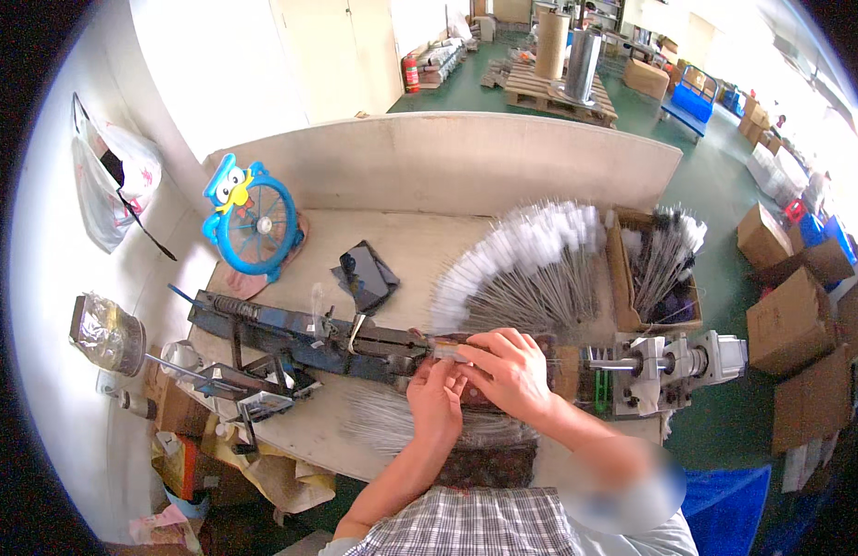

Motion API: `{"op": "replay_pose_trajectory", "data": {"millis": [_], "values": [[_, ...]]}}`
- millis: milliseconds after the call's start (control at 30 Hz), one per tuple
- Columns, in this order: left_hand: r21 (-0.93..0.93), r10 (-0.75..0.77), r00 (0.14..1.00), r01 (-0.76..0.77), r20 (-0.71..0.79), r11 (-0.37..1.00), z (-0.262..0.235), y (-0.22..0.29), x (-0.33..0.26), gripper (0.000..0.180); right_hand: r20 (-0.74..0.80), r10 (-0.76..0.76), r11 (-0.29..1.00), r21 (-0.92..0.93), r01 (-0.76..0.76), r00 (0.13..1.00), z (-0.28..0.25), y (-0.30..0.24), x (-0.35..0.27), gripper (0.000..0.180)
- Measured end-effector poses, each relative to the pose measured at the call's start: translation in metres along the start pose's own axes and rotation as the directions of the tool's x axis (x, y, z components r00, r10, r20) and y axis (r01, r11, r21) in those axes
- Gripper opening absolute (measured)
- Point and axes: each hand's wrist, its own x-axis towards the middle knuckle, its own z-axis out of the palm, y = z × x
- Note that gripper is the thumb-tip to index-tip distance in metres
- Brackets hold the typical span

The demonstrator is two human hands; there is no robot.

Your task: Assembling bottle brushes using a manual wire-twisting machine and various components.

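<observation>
My left hand [435,397] and my right hand [512,372] meet at the middle of a long bench-top machine, at the right end of its dark metal rail [290,334]. The left fingers are pinched together from below, and the right fingers close in from above and to the right. A small pale piece [444,350] shows at the fingertips, too small to name. Beyond my hands lies a fanned heap of wire-stemmed brushes [531,269] with white bristles. A bundle of thin metal wires [378,419] lies on the near side, by my left forearm.
To the right stands a motor with a chuck [674,363]. Behind it, a cardboard box [623,278] holds more brushes. A blue cartoon-shaped fan [257,227] and a dark phone [366,276] are at the far left. A raised board [429,162] edges the table's back.
</observation>
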Motion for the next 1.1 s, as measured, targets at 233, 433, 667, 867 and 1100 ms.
{"op": "replay_pose_trajectory", "data": {"millis": [233, 433, 667, 867, 1100], "values": [[-0.056, -0.048, 0.998, 0.051, 0.039, 0.997, -0.002, 0.003, 0.000, 0.026, 0.013, 0.041, 0.999, -0.029, -0.041, 0.999, -0.009, -0.001, 0.002, 0.024], [-0.045, -0.079, 0.996, 0.080, 0.028, 0.996, -0.003, 0.009, -0.005, 0.053, 0.165, 0.056, 0.992, -0.120, -0.036, 0.985, -0.011, 0.007, -0.012, 0.013], [0.080, -0.119, 0.987, 0.111, 0.105, 0.991, -0.005, 0.010, -0.011, 0.061, 0.130, 0.039, 0.997, -0.065, -0.030, 0.991, -0.027, 0.004, -0.013, 0.013], [0.333, -0.185, 0.980, 0.152, 0.070, 0.931, -0.021, 0.020, -0.028, 0.051, 0.106, 0.062, 0.990, 0.118, -0.075, 0.992, -0.045, 0.007, -0.038, 0.022], [0.180, 0.185, 0.930, -0.132, -0.318, 0.975, -0.209, 0.101, -0.011, 0.023, 0.468, 0.284, 0.959, -0.148, -0.242, 0.837, -0.032, 0.027, -0.100, 0.011]]}}
